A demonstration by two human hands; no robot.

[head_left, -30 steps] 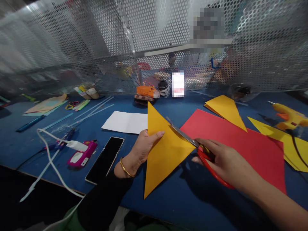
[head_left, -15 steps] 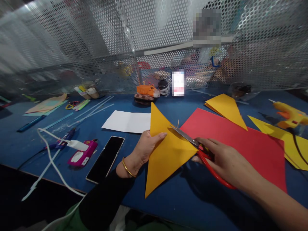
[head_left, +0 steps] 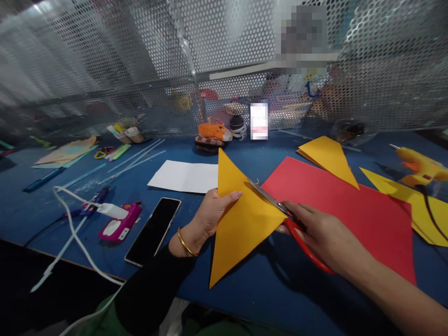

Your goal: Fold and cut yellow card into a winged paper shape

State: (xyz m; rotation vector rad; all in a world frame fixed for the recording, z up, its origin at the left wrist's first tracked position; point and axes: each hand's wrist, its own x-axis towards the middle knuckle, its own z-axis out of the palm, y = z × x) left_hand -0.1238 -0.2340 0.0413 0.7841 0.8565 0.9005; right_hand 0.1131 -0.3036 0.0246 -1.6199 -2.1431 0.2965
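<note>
A folded triangle of orange-yellow paper is raised above the blue table. My left hand pinches its left side, thumb on the face toward me and fingers hidden behind. Red-handled scissors lie along the paper's upper right edge, and my right hand is closed around their handles. The blades look almost closed, with a thin curled sliver of paper at the tips. Under and beyond the right hand lies a sheet of red paper. White paper lies behind my left hand.
A phone and a magenta power adapter with a white cable lie at left. Another folded orange-yellow paper, a yellow sheet and a yellow glue gun are at right. A perforated metal screen borders the back.
The scissors' blades have closed a little more, and the fingers of my right hand have drawn together on the handles. My left hand and the paper have hardly moved.
</note>
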